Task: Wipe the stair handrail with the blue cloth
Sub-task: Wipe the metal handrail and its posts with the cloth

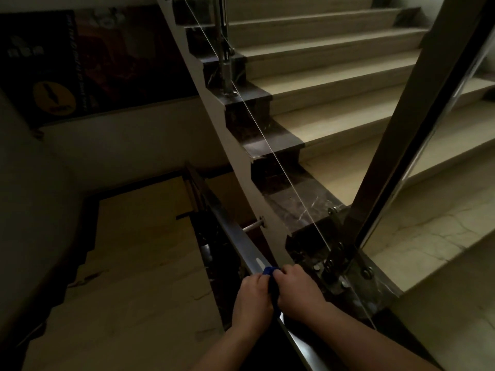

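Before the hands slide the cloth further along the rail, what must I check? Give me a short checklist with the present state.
1. Blue cloth lies on the handrail: ok.
2. Left hand grips the cloth: ok.
3. Right hand grips the cloth: ok.
4. Rail ahead free of objects: ok.
5. Cloth wraps under the rail: cannot tell, hidden by the hands.
6. Dirt left on the rail: cannot tell, too dark.

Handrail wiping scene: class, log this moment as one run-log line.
stage: wiping | left hand: on blue cloth | right hand: on cloth | cloth: on handrail | lighting: dim
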